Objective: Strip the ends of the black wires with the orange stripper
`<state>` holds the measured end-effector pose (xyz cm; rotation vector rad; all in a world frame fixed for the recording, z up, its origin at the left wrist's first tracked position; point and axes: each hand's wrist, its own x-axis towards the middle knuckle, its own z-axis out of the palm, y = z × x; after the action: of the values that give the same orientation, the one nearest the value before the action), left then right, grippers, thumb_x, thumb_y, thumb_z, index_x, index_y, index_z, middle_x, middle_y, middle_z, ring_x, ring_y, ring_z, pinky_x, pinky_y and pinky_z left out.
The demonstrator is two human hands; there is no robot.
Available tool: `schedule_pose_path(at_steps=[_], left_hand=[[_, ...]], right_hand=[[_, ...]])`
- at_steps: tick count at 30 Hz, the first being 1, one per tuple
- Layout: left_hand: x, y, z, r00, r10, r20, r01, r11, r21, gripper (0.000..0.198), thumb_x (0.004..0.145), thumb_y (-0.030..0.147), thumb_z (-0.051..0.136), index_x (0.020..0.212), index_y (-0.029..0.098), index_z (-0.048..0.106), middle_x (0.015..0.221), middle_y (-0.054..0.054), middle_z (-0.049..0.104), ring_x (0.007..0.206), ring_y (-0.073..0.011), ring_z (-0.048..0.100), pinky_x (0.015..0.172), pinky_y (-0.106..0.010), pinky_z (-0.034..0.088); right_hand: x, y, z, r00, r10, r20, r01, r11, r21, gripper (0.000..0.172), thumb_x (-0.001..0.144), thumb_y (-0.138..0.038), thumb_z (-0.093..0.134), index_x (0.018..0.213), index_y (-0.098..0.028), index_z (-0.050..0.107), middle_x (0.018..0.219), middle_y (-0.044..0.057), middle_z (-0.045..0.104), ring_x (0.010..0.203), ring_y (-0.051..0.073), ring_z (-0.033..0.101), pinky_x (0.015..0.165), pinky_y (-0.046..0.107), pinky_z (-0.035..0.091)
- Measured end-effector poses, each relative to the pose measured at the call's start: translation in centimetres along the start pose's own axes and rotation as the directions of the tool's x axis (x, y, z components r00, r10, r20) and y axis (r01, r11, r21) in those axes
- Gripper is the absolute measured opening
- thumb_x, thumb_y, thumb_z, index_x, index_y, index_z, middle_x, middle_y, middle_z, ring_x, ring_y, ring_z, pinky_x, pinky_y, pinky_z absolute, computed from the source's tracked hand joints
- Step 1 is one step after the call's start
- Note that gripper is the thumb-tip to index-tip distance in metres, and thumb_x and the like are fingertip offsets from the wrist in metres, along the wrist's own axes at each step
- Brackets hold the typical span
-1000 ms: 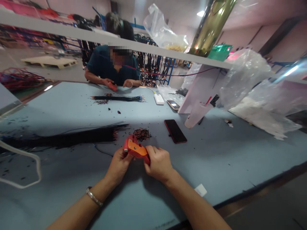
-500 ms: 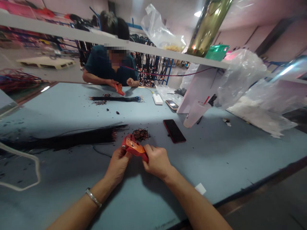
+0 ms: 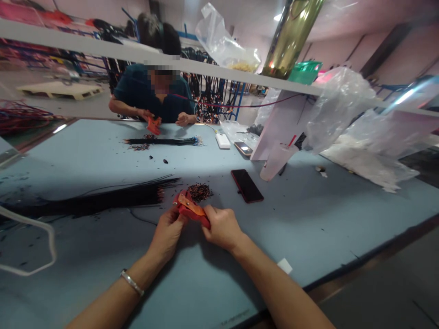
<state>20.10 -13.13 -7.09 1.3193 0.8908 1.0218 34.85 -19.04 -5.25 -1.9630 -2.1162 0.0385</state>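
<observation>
My right hand (image 3: 222,227) is closed round the handles of a red and orange wire stripper (image 3: 190,208), held just above the blue table (image 3: 308,214). My left hand (image 3: 168,230) is pinched at the tool's jaw end; what its fingers hold is too small to make out. A thin black wire (image 3: 140,217) runs from that hand to the left. A bundle of black wires (image 3: 96,198) lies left of the tool, and a small heap of stripped bits (image 3: 200,191) sits just beyond it.
A dark phone (image 3: 247,185) lies right of the heap. Across the table a person (image 3: 147,91) handles an orange tool beside another wire bundle (image 3: 164,141). A white box (image 3: 222,140), a second phone (image 3: 243,148) and clear plastic bags (image 3: 343,109) lie further right. The table edge runs at lower right.
My hands and the stripper have stayed together with only a slight drift up-left in view. The person opposite has moved the orange tool to the left.
</observation>
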Motion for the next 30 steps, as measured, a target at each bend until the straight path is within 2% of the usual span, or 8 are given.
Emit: schedule_pose_path(at_steps=[4, 8, 10, 13, 15, 18, 26, 30], left_hand=[[-0.2, 0.5, 0.2, 0.999, 0.038, -0.013, -0.037, 0.997, 0.072, 0.028, 0.074, 0.043, 0.064, 0.073, 0.015, 0.062, 0.053, 0.003, 0.051, 0.058, -0.0136, 0.05, 0.056, -0.022, 0.041], [-0.4, 0.9, -0.1, 0.98, 0.106, -0.167, -0.065, 0.97, 0.234, 0.024, 0.077, 0.04, 0.06, 0.072, 0.016, 0.06, 0.054, 0.005, 0.046, 0.052, -0.0105, 0.041, 0.051, -0.02, 0.035], [-0.4, 1.0, -0.4, 0.949, 0.15, -0.276, -0.067, 0.956, 0.287, 0.023, 0.076, 0.04, 0.059, 0.074, 0.017, 0.059, 0.057, 0.005, 0.047, 0.053, -0.0106, 0.04, 0.051, -0.02, 0.035], [-0.2, 0.9, -0.8, 0.92, 0.173, -0.353, -0.05, 0.942, 0.332, 0.023, 0.076, 0.04, 0.057, 0.078, 0.017, 0.059, 0.059, 0.005, 0.048, 0.054, -0.0112, 0.042, 0.053, -0.021, 0.036], [-0.1, 0.9, -0.8, 0.929, 0.178, -0.326, -0.043, 0.923, 0.383, 0.022, 0.077, 0.039, 0.055, 0.074, 0.018, 0.058, 0.059, 0.004, 0.049, 0.056, -0.0117, 0.044, 0.055, -0.021, 0.037], [-0.1, 1.0, -0.8, 0.954, 0.176, -0.242, -0.035, 0.869, 0.493, 0.024, 0.081, 0.04, 0.051, 0.071, 0.019, 0.058, 0.061, 0.003, 0.058, 0.059, -0.0129, 0.05, 0.059, -0.022, 0.039], [0.0, 1.0, -0.3, 0.992, 0.039, -0.12, 0.072, 0.608, 0.791, 0.023, 0.086, 0.038, 0.046, 0.082, 0.025, 0.064, 0.082, 0.001, 0.074, 0.064, -0.0173, 0.061, 0.052, -0.024, 0.033], [0.3, 0.7, -0.4, 0.987, 0.156, 0.037, -0.138, 0.705, 0.695, 0.023, 0.086, 0.036, 0.046, 0.077, 0.023, 0.061, 0.1, -0.003, 0.072, 0.084, -0.0198, 0.064, 0.066, -0.027, 0.043]], right_hand=[[0.1, 0.1, -0.3, 0.998, 0.035, -0.045, -0.032, 0.997, 0.067, 0.022, 0.074, -0.024, 0.058, 0.094, -0.016, 0.057, 0.083, 0.008, 0.069, 0.069, 0.021, 0.064, 0.058, 0.027, 0.038], [0.0, 1.0, -1.2, 0.97, 0.22, -0.105, -0.166, 0.91, 0.379, 0.018, 0.076, -0.026, 0.056, 0.092, -0.018, 0.06, 0.071, 0.003, 0.065, 0.064, 0.019, 0.06, 0.059, 0.027, 0.038], [-0.3, 1.8, -1.6, 0.958, 0.282, -0.046, -0.19, 0.747, 0.637, 0.015, 0.077, -0.027, 0.056, 0.088, -0.018, 0.059, 0.068, 0.001, 0.061, 0.062, 0.017, 0.058, 0.059, 0.027, 0.04], [-0.9, 2.9, -1.8, 0.961, 0.252, 0.115, -0.196, 0.324, 0.926, 0.021, 0.074, -0.029, 0.059, 0.091, -0.016, 0.057, 0.075, 0.002, 0.061, 0.064, 0.017, 0.06, 0.057, 0.027, 0.044], [-1.4, 3.4, -1.7, 0.948, 0.218, 0.233, -0.254, 0.075, 0.964, 0.028, 0.071, -0.031, 0.062, 0.093, -0.016, 0.056, 0.077, 0.003, 0.061, 0.064, 0.019, 0.062, 0.054, 0.028, 0.046], [-1.7, 3.5, -1.5, 0.914, 0.195, 0.357, -0.337, -0.128, 0.933, 0.032, 0.068, -0.033, 0.065, 0.092, -0.015, 0.056, 0.076, 0.004, 0.062, 0.062, 0.02, 0.063, 0.051, 0.029, 0.048], [-1.6, 3.2, -1.4, 0.893, 0.218, 0.394, -0.35, -0.213, 0.912, 0.032, 0.066, -0.033, 0.067, 0.09, -0.015, 0.056, 0.074, 0.004, 0.064, 0.061, 0.02, 0.064, 0.047, 0.027, 0.048], [-1.7, 3.0, -1.5, 0.895, 0.23, 0.381, -0.343, -0.189, 0.92, 0.031, 0.066, -0.032, 0.066, 0.089, -0.015, 0.056, 0.073, 0.003, 0.064, 0.059, 0.019, 0.064, 0.046, 0.026, 0.047]])
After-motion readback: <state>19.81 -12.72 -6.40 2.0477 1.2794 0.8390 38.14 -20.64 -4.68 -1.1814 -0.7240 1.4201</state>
